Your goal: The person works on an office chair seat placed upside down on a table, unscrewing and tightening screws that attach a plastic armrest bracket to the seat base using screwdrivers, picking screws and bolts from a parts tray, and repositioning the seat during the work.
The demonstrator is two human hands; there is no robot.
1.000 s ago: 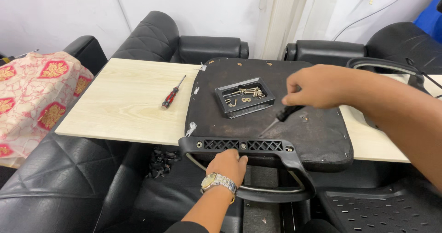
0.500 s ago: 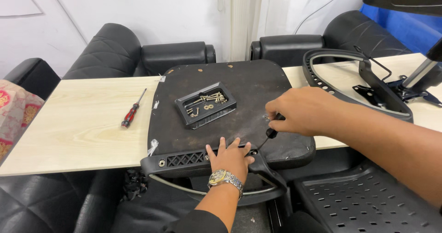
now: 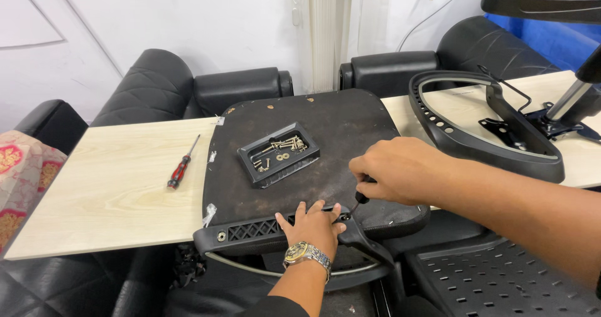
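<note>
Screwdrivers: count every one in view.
2. A red-and-black-handled screwdriver lies on the pale wooden board; a black-handled one is gripped in the right hand. Others may be hidden.

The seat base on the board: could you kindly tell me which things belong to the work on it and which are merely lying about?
In use:
seat base
black bracket, under left hand
tool in right hand
tray of screws

Lying about:
red screwdriver
black armrest frame
patterned cushion
</note>
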